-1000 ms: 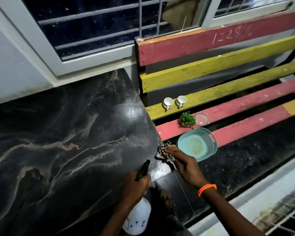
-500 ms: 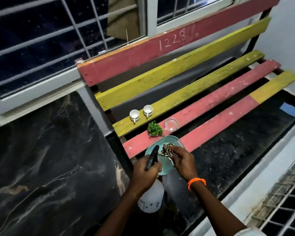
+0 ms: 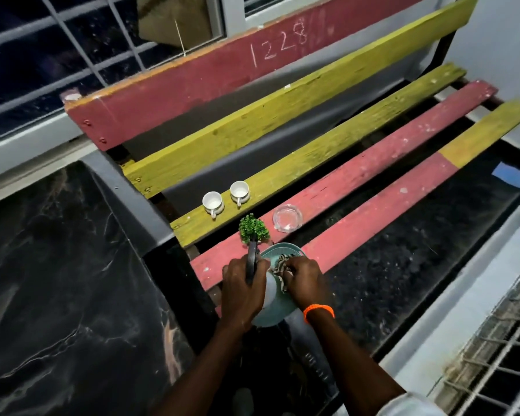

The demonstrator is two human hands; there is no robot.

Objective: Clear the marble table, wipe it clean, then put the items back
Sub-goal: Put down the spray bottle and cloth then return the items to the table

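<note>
The black marble table (image 3: 60, 280) fills the left of the view, bare. My left hand (image 3: 242, 288) grips a white spray bottle (image 3: 267, 291) by its black trigger head. My right hand (image 3: 305, 279) holds a striped cloth (image 3: 282, 265) over a teal tray (image 3: 278, 312) that rests on the front slat of the painted bench (image 3: 373, 211). On the bench stand two white cups (image 3: 213, 203) (image 3: 240, 191), a small green plant (image 3: 253, 229) and a clear glass ashtray (image 3: 287, 219).
The bench's red and yellow backrest (image 3: 222, 85) stands against a barred window (image 3: 72, 49). A dark speckled floor (image 3: 403, 280) lies below the slats. A grey ledge and metal grille (image 3: 493, 355) run along the right.
My right hand has lifted the cloth off the marble table's corner and carried it right, over the teal tray. My left hand followed with the spray bottle. The view has swung right toward the bench.
</note>
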